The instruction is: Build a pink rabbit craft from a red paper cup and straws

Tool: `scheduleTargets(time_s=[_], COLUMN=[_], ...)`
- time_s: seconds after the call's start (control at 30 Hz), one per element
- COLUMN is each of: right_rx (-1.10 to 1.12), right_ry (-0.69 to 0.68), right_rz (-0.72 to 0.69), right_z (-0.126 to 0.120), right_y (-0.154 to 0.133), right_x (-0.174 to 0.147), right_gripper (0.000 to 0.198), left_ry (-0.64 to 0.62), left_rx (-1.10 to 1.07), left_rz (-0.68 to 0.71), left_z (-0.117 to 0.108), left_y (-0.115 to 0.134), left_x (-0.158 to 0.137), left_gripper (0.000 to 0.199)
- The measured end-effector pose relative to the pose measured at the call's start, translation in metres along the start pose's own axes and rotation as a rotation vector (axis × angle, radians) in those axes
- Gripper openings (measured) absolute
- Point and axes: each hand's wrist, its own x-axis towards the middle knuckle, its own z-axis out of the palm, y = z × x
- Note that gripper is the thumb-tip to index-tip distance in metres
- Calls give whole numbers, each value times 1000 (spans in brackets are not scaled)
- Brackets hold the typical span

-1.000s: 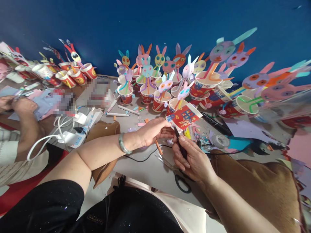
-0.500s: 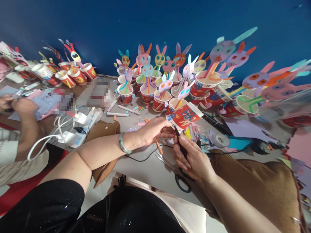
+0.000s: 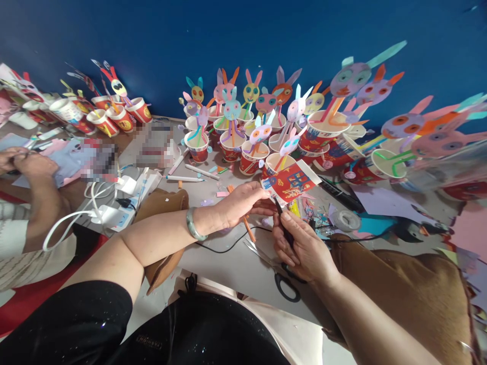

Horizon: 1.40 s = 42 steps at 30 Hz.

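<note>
The red printed piece (image 3: 292,181) I hold has edged slightly right, its far edge a little farther off. My right hand (image 3: 304,246), with the black tool (image 3: 279,207), has shifted slightly right too.

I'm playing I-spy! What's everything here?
Decorated paper cups: many, mostly red, back
Printed paper cup: one, red, centre
Slim tool: one, black, centre
Scissors: one pair, black handles, front centre
Markers: at least three, whitish, middle
Tape roll: one, clear, right
Power strip: one, white, left
Paper sheets: several, lilac, pink, turquoise, right
Fabric patches: two, brown, both sides
Co-worker's hands: two, far left
Bangle: one, green, left wrist
Left hand: one, bare, on printed cup
Right hand: one, bare, around tool
</note>
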Motion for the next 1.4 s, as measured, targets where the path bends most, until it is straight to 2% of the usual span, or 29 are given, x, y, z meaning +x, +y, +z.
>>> scheduleTargets(time_s=[0.2, 0.47, 0.7, 1.13, 1.4], right_rx=[-18, -101, -119, -108, -151], right_ry=[-8, 21, 27, 13, 6], right_rz=[-3, -33, -47, -34, -45], right_z=[-2, -4, -3, -2, -6], right_y=[1, 2, 1, -6, -3], right_x=[2, 3, 3, 1, 3], right_gripper=[40, 42, 41, 41, 42], left_ry=[-24, 98, 127, 40, 62], left_rx=[79, 141, 214, 308, 368], left_rz=[21, 106, 102, 204, 250], left_z=[3, 3, 1, -1, -2], left_y=[6, 8, 5, 6, 6], left_x=[-5, -6, -4, -6, -6], left_gripper=[19, 14, 17, 17, 17])
